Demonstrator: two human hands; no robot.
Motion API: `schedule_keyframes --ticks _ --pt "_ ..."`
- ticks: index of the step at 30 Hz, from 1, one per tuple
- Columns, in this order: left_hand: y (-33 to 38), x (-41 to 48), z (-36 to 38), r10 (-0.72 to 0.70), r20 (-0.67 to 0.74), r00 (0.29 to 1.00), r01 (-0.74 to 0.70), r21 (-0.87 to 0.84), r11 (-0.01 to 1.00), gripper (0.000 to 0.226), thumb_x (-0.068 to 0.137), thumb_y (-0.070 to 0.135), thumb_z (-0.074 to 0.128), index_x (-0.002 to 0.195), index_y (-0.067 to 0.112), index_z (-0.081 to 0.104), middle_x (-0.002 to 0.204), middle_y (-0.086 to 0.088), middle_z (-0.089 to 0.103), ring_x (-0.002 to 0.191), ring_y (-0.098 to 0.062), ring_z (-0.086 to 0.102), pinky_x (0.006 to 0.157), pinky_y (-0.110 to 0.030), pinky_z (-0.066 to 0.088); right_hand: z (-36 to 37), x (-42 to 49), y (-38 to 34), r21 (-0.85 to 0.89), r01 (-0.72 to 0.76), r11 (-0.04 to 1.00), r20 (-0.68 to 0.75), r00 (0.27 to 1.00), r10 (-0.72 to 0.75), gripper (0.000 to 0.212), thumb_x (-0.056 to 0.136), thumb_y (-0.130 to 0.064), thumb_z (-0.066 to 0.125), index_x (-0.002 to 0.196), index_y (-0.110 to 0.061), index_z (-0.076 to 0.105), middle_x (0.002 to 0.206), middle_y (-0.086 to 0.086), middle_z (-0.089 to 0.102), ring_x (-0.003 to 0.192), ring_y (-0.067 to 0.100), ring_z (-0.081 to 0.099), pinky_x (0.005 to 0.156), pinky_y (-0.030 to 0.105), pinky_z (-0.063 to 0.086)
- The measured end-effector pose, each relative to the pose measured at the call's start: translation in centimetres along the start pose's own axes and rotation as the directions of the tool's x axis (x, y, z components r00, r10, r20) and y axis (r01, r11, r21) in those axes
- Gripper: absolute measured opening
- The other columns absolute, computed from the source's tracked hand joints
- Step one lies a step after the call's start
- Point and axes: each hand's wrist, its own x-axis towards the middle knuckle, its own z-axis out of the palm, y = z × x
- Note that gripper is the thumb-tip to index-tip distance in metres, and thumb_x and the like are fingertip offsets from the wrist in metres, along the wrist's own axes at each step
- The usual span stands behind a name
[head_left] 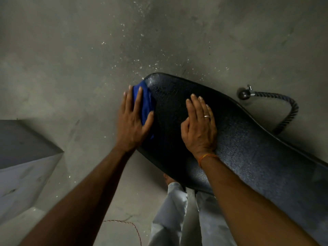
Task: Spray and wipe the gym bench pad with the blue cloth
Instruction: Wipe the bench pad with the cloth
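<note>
blue cloth (pixel 144 103) under left hand (pixel 132 125), seemingly pressed on bench pad (pixel 248 139).

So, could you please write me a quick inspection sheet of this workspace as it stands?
Surface: black bench pad, textured, shiny at its far end.
Job's things: blue cloth at the pad's far left edge; no spray bottle seen.
Clutter: grey block on the left; thin red thread on the floor.
Grips: left hand pressed flat on the cloth; right hand flat on the pad, holding nothing.
Cables: dark rope with a ball end, on the floor beyond the pad.
Surroundings: concrete floor, white specks near the pad.
</note>
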Motion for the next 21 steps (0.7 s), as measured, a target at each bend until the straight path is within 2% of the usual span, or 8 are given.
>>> schedule_keyframes --ticks 3,5,7,8,11,14,18,21 --pt "-0.4 -4.7 0.5 -0.02 0.025 0.999 0.02 -0.025 0.999 0.079 0.098 0.057 0.038 0.163 0.023 0.008 0.172 -0.007 -0.005 0.159 -0.032 0.0 0.128 -0.053 0.015 0.1 0.1 0.0 -0.001 0.0 1.0 0.007 1.0 0.0 0.059 0.095 -0.017 0.043 0.152 -0.009 0.05 0.164 0.01 0.044 0.152 0.03 0.042 0.124 0.047 0.033" --pt "-0.8 -3.4 0.1 -0.014 0.052 0.999 0.015 -0.017 1.0 0.079 0.098 0.057 0.038 0.163 0.026 0.007 0.171 -0.008 -0.002 0.157 -0.035 0.01 0.121 -0.057 0.029 0.2 0.0 0.1 -0.01 0.0 1.0 0.012 1.0 0.0 0.059 0.094 -0.018 0.042 0.152 -0.009 0.05 0.164 0.01 0.044 0.152 0.03 0.041 0.124 0.047 0.031" --pt "-0.7 0.0 -0.5 -0.011 0.073 0.997 0.012 -0.012 1.0 0.077 0.099 0.057 0.038 0.163 0.028 0.006 0.171 -0.009 0.003 0.152 -0.035 0.024 0.113 -0.054 0.042 0.3 0.0 0.1 -0.007 0.002 1.0 0.009 1.0 -0.002 0.059 0.094 -0.018 0.042 0.152 -0.009 0.051 0.164 0.01 0.044 0.152 0.03 0.042 0.124 0.047 0.032" --pt "-0.3 2.1 -0.7 -0.008 0.077 0.997 0.01 -0.022 1.0 0.076 0.1 0.056 0.039 0.163 0.028 0.006 0.171 -0.008 0.006 0.15 -0.034 0.027 0.112 -0.051 0.044 0.3 0.0 0.1 -0.003 0.0 1.0 0.004 1.0 0.0 0.059 0.094 -0.018 0.042 0.151 -0.009 0.051 0.164 0.01 0.045 0.152 0.03 0.042 0.124 0.047 0.032" --pt "1.9 8.3 -0.9 0.078 0.099 0.992 -0.079 0.008 0.997 0.073 0.102 0.058 0.036 0.163 0.03 0.007 0.171 -0.008 0.01 0.153 -0.033 0.023 0.116 -0.048 0.038 0.4 0.1 0.2 0.003 -0.004 1.0 0.006 1.0 0.004 0.058 0.095 -0.018 0.042 0.152 -0.009 0.051 0.164 0.009 0.045 0.152 0.029 0.041 0.125 0.046 0.033" --pt "4.2 10.6 -0.2 0.227 0.149 0.962 -0.247 0.133 0.96 0.071 0.102 0.06 0.029 0.163 0.029 0.009 0.171 -0.005 0.01 0.158 -0.029 0.008 0.126 -0.048 0.022 0.3 0.2 0.3 0.013 0.003 1.0 0.0 1.0 -0.003 0.056 0.096 -0.015 0.041 0.151 -0.009 0.051 0.163 0.008 0.045 0.152 0.029 0.041 0.124 0.046 0.035" --pt "3.4 5.0 -0.1 0.365 0.153 0.918 -0.39 0.189 0.901 0.069 0.103 0.052 0.031 0.163 0.023 0.011 0.172 -0.005 0.004 0.159 -0.028 0.0 0.13 -0.044 0.002 0.1 0.2 0.0 0.007 -0.061 0.998 0.017 0.998 0.061 0.057 0.098 -0.014 0.041 0.154 -0.01 0.046 0.166 0.009 0.041 0.154 0.027 0.038 0.127 0.046 0.03" --pt "2.1 -2.7 0.7 0.381 0.155 0.912 -0.407 0.206 0.89 0.068 0.103 0.048 0.033 0.162 0.022 0.014 0.171 -0.006 0.005 0.159 -0.03 0.003 0.129 -0.048 0.007 0.1 0.3 0.0 -0.01 -0.089 0.996 0.041 0.995 0.089 0.058 0.099 -0.017 0.037 0.156 -0.01 0.043 0.168 0.01 0.038 0.155 0.027 0.036 0.128 0.045 0.026"
